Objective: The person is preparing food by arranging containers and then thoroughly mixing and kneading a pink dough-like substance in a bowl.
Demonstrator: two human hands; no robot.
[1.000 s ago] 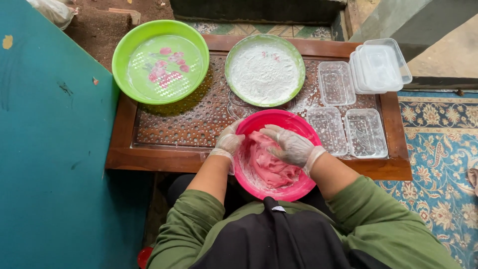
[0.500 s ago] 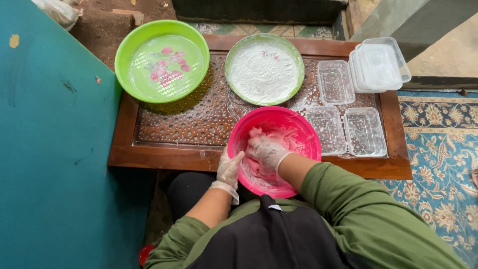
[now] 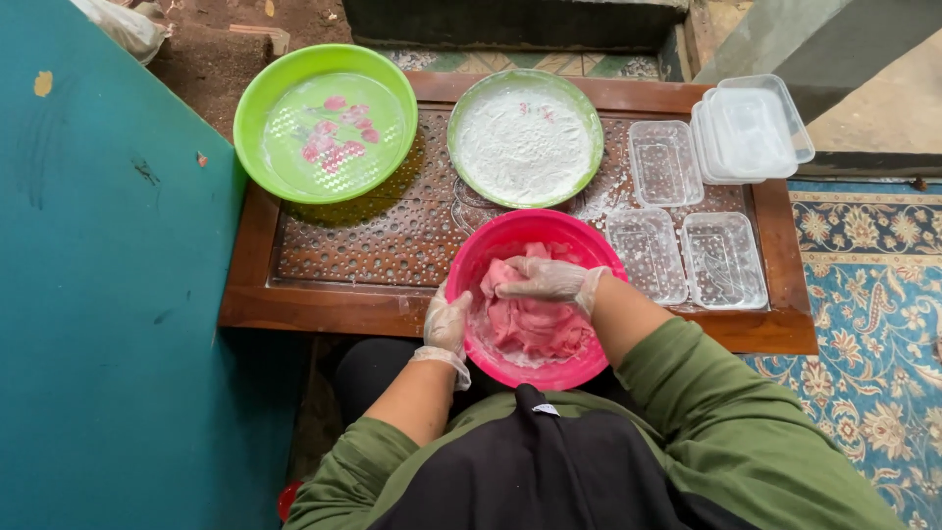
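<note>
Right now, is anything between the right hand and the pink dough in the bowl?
Nothing visible. The right hand already rests on the pink dough inside the pink bowl, apart from its thin glove. The left hand grips the bowl's near-left rim.

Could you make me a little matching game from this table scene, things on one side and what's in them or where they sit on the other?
Things:
1. pink bowl
2. green bowl
3. green plate
4. stacked lids

Descriptions:
A. covered in white flour
B. at the table's far right corner
C. holds pink dough, right hand in it, left hand on its rim
D. holds a few small pink pieces

Pairs: 1-C, 2-D, 3-A, 4-B
</note>
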